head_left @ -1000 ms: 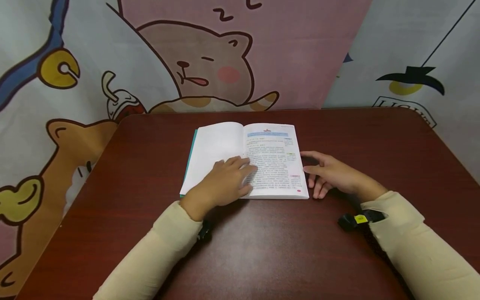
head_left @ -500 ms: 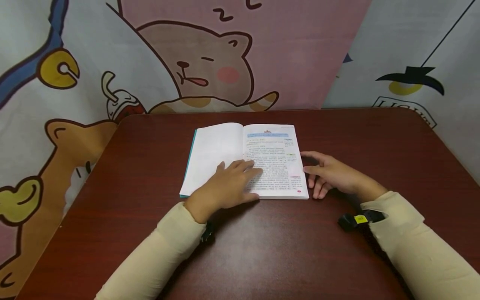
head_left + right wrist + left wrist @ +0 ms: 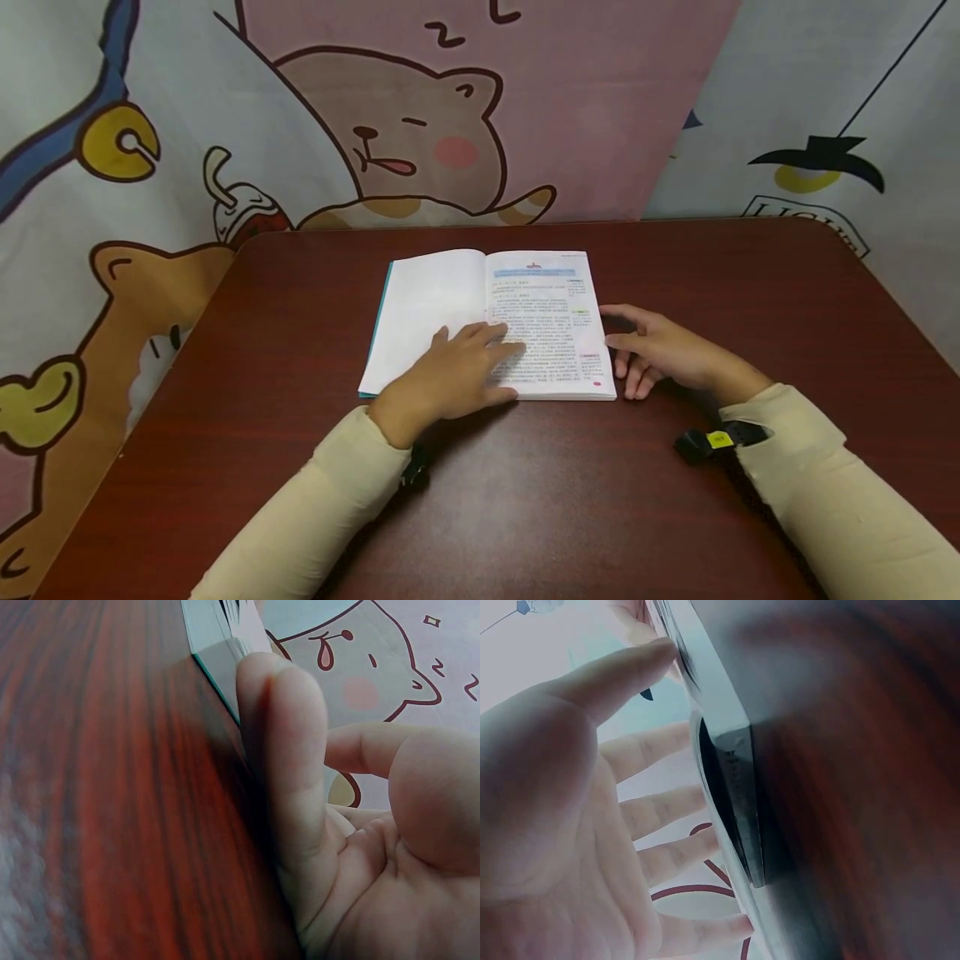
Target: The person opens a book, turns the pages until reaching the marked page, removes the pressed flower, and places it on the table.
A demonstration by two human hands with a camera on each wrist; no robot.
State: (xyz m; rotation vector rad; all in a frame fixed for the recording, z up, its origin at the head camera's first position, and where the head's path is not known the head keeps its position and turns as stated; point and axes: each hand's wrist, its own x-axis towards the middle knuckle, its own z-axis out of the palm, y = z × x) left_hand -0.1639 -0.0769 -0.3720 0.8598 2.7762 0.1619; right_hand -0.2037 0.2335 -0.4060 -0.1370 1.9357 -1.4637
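Observation:
An open book (image 3: 442, 296) lies flat on the dark red table (image 3: 525, 500), its left page blank and its right page printed. My left hand (image 3: 459, 367) rests palm down on the lower middle of the book with straight, spread fingers across the gutter. In the left wrist view the left hand's fingers (image 3: 667, 802) press against the book's edge (image 3: 731, 761). My right hand (image 3: 654, 350) lies on the table beside the book's right edge, fingers relaxed, holding nothing. In the right wrist view its little finger (image 3: 289, 750) lies along the table (image 3: 112, 795) near the book's corner (image 3: 217, 645).
A cartoon-printed cloth (image 3: 420, 125) hangs behind the table's far edge. Small black wrist devices sit at my left cuff (image 3: 415, 471) and right cuff (image 3: 712, 440). Bare table surface lies to the left, right and near side of the book.
My left hand has slid slightly toward the book's near edge and its fingers have spread. The right hand and the book have not moved.

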